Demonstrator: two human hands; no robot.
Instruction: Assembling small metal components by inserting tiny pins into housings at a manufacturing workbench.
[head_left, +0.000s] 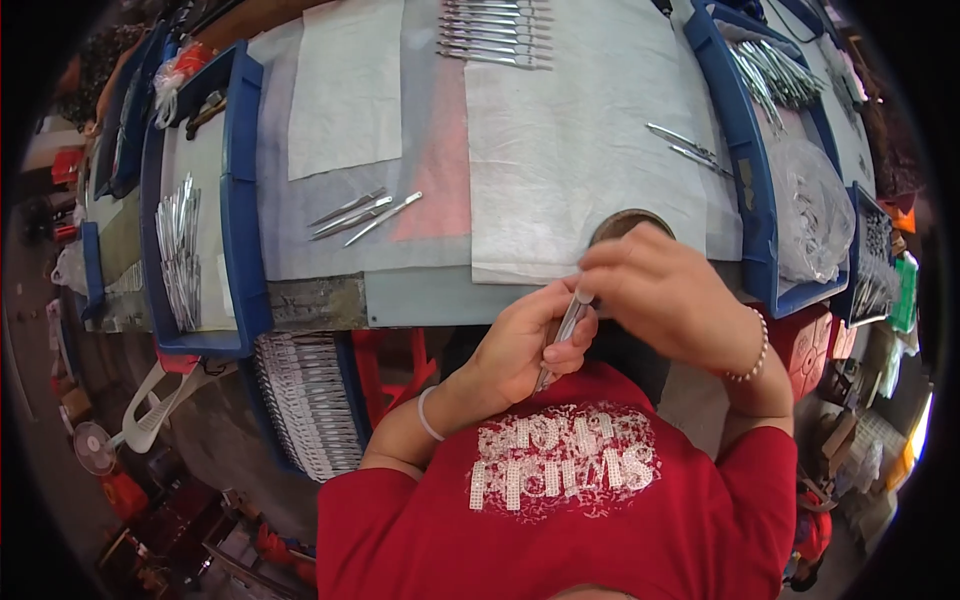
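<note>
My left hand (525, 345) is closed around a slim silver metal tool (562, 335), held close to my chest over the table's near edge. My right hand (665, 295) pinches the tool's upper tip with thumb and forefinger. A bead bracelet sits on my right wrist and a thin band on my left. Three similar metal tools (362, 215) lie loose on the grey sheet ahead to the left. Two more tools (688, 148) lie on the white sheet to the right.
A row of metal tools (495, 35) lies at the table's far side. A blue tray (235, 200) on the left holds packed tools; another blue tray (745, 180) on the right holds tools and plastic bags. A rack of wrapped pieces (305, 400) and a red stool (395, 365) stand below the table.
</note>
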